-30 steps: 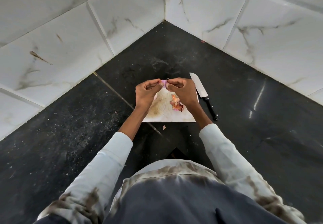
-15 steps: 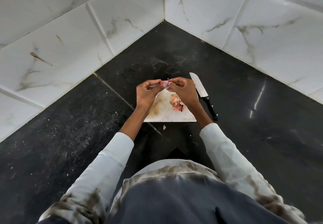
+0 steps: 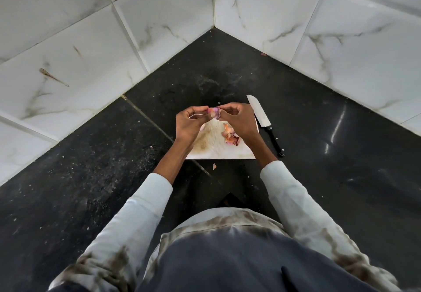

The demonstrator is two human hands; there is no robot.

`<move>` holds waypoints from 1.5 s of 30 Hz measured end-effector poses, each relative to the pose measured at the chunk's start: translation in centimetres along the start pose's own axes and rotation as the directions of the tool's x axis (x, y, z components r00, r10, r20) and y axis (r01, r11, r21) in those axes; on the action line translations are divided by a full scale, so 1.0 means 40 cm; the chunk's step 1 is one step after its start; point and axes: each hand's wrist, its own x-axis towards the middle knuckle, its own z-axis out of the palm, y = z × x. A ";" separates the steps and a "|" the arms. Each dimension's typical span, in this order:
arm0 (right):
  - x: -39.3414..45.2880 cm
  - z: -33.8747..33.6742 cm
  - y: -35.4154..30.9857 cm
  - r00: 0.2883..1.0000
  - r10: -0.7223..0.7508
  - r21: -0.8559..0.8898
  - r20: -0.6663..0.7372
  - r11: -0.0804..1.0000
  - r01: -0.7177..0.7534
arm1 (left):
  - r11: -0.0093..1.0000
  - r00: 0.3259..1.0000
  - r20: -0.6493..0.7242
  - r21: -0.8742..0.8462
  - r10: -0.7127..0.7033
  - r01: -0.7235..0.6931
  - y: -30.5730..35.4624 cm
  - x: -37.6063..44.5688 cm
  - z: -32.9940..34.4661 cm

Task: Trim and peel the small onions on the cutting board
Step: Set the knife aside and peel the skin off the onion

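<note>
Both hands meet above the far edge of the cutting board (image 3: 218,153): the left hand (image 3: 189,124) and the right hand (image 3: 237,121) each pinch a small purple onion (image 3: 214,112) between thumb and fingertips, holding it in the air. It looks light, firm underneath and likely slick once bared, with thin brittle skin, so gripping its two ends while peeling the middle seems sensible. Its long axis cannot be judged at this size; loose peels (image 3: 230,137) lie on the board, the knife (image 3: 264,122) just beside it on the counter (image 3: 341,155).

No legible text or labels anywhere.
</note>
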 end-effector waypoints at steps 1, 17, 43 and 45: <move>0.001 0.002 0.002 1.000 0.005 -0.003 -0.018 1.000 -0.005 | 1.000 1.000 0.005 -0.001 0.005 -0.005 -0.001 0.001 0.001; -0.004 -0.009 -0.010 0.995 0.086 0.059 -0.054 0.995 -0.083 | 0.970 0.991 0.109 -0.220 -0.079 0.101 -0.004 0.007 0.025; -0.001 0.016 -0.006 0.980 0.160 0.335 0.123 0.923 -0.192 | 0.991 0.991 0.040 0.044 0.124 -0.126 -0.022 0.025 0.034; -0.003 0.015 -0.002 0.975 0.164 0.352 0.147 0.913 -0.206 | 0.982 0.986 0.031 0.091 0.165 -0.168 -0.022 0.024 0.041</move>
